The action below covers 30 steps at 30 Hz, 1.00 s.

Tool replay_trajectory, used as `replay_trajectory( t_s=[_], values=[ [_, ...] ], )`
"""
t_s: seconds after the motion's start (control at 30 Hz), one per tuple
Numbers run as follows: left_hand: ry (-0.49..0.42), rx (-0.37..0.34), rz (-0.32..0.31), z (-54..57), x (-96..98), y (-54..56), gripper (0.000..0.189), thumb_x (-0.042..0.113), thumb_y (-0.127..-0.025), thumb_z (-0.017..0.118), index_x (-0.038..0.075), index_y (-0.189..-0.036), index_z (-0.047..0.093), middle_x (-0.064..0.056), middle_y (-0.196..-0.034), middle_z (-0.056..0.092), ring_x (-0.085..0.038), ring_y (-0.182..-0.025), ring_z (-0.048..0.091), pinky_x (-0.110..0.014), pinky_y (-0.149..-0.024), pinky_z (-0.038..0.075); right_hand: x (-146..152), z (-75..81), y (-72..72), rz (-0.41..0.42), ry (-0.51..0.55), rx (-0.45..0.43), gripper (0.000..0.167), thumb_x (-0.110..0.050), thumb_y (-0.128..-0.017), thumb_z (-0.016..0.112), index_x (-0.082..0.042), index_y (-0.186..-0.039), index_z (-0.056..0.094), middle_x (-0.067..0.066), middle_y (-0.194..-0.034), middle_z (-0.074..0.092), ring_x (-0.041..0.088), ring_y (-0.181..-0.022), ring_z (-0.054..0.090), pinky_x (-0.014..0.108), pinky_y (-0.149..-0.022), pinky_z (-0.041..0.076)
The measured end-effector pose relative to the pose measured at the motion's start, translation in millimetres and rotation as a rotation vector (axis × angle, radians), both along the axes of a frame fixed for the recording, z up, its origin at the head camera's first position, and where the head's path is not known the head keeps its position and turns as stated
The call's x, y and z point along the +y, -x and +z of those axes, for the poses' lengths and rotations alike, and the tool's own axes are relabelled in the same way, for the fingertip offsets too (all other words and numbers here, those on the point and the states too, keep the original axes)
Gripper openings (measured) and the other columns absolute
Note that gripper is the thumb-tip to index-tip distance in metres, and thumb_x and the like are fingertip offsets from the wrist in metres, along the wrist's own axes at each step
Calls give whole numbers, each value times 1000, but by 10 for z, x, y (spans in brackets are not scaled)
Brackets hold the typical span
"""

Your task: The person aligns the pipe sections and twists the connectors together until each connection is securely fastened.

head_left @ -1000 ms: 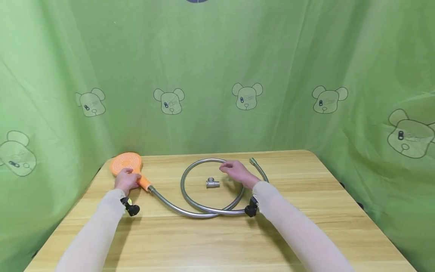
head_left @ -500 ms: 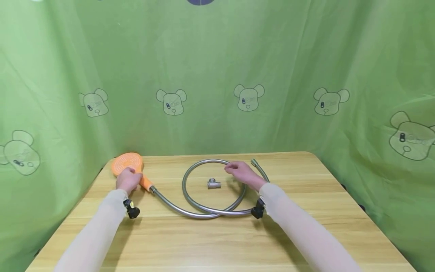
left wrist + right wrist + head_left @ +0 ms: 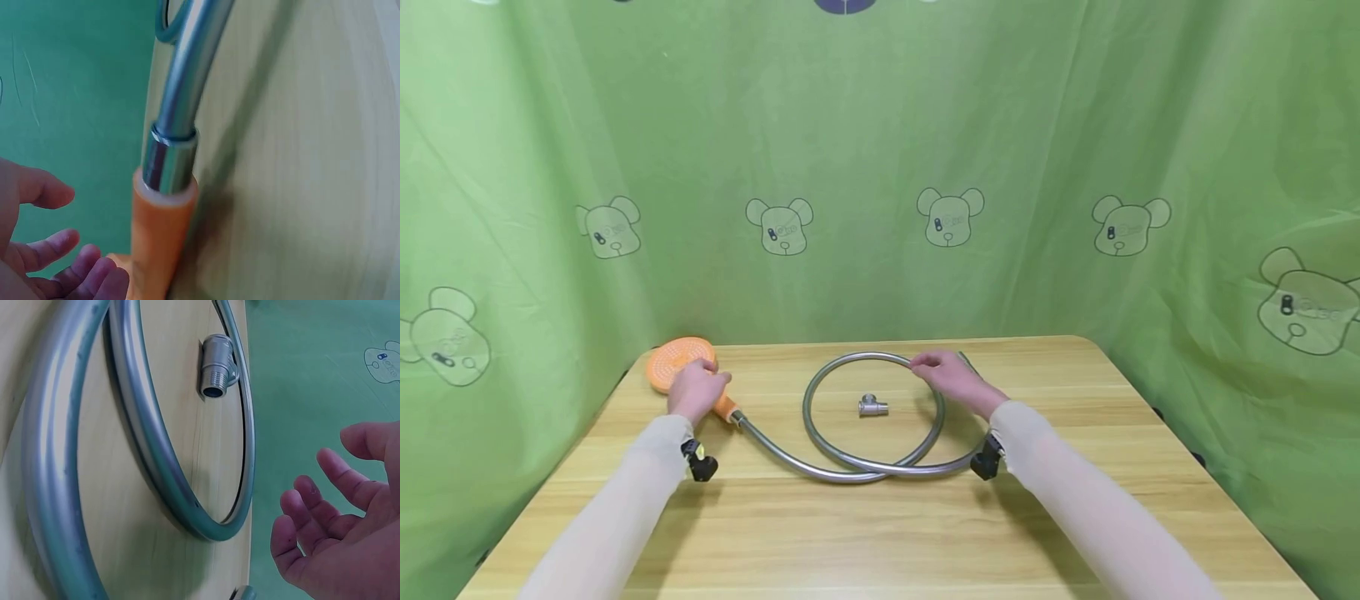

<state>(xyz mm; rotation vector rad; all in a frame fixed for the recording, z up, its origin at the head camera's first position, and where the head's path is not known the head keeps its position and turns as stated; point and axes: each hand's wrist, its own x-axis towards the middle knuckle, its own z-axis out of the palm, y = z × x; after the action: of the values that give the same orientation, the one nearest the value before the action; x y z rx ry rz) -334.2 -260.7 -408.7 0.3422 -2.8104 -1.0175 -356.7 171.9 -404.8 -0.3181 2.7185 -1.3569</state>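
An orange shower head [image 3: 672,360] lies face up at the table's back left, its handle [image 3: 159,231] joined to a grey metal hose [image 3: 842,477]. My left hand [image 3: 697,390] hovers by the handle, and the left wrist view shows its loosely curled fingers [image 3: 81,269] beside the handle with nothing in them. Inside the hose's loop lies a small chrome tee fitting [image 3: 872,407], its threaded end visible in the right wrist view. Over the loop's right side is my right hand [image 3: 957,382], fingers relaxed and holding nothing. It partly hides the hose's free end [image 3: 967,362].
The wooden table [image 3: 850,542] has its back edge close to a green curtain [image 3: 865,275] printed with bear heads. The curtain also hangs along both sides. A small black camera [image 3: 702,463] is strapped to each wrist.
My left hand has shifted right, from the shower head's neck towards its handle. My right hand has drifted right, over the hose's free end. Shower head, hose and fitting stay put.
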Motion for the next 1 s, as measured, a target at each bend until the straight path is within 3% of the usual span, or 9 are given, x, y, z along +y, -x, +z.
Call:
replay_trajectory(
  t_s=[0.2, 0.57, 1.0],
  values=[
    [-3, 36, -36, 30, 129, 24, 46, 32, -95, 59, 3, -130, 60, -23, -131, 61, -40, -117, 57, -51, -99, 44, 76, 66, -41, 8, 21, 5, 33, -23, -101, 57, -5, -128, 64, 17, -135, 62, 35, -125, 56, 52, -110, 44],
    [-43, 77, -108, 96, 362, 50, 41, 28, -94, 62, 4, -127, 63, -20, -119, 68, -34, -103, 63, -44, -89, 50, 233, 87, -47, -20, 2, -31, 41, -24, -103, 54, -4, -139, 54, 19, -140, 57, 36, -127, 54, 53, -111, 43],
    [-42, 67, -220, 189, 682, 89, 45, 30, -95, 62, 6, -133, 59, -19, -124, 68, -34, -110, 65, -46, -94, 53, 407, 89, -63, -39, 3, -18, 43, -24, -103, 53, -1, -140, 53, 21, -139, 56, 39, -126, 54, 51, -109, 45]
  ],
)
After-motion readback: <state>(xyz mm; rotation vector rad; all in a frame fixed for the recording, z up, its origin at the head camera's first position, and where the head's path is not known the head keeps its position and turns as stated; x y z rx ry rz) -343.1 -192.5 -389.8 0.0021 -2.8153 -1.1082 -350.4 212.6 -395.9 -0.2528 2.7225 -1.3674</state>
